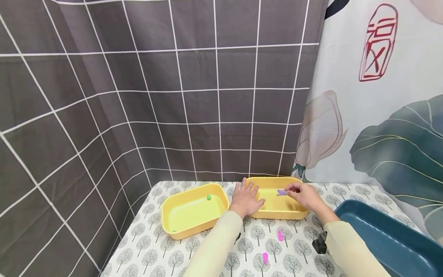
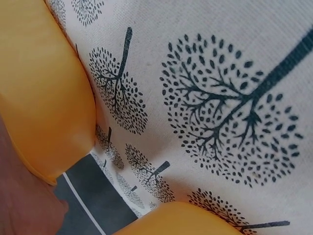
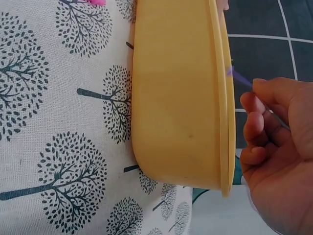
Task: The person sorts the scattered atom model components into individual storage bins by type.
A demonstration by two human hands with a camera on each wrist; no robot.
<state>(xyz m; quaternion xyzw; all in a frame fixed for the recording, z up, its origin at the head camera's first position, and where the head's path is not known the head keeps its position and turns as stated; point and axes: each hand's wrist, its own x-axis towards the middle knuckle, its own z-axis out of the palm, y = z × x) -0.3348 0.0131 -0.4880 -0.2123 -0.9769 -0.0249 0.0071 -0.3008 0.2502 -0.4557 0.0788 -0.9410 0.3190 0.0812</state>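
Note:
My right hand pinches a slim purple piece between thumb and fingertips, over the right-hand yellow bin. In the head view several thin parallel prongs show on it; the right wrist view shows a narrow purple strip sticking out from the fingertips, close to the bin's rim. What kind of thing it is, I cannot tell. With fingers spread, my left hand rests at the left end of that same bin. The left wrist view catches only part of this hand at its lower left.
Left of the hands stands another yellow bin with small green pieces inside. Two pink pieces lie on the tree-print cloth. A dark object sits by the right forearm, and a blue bin stands at right.

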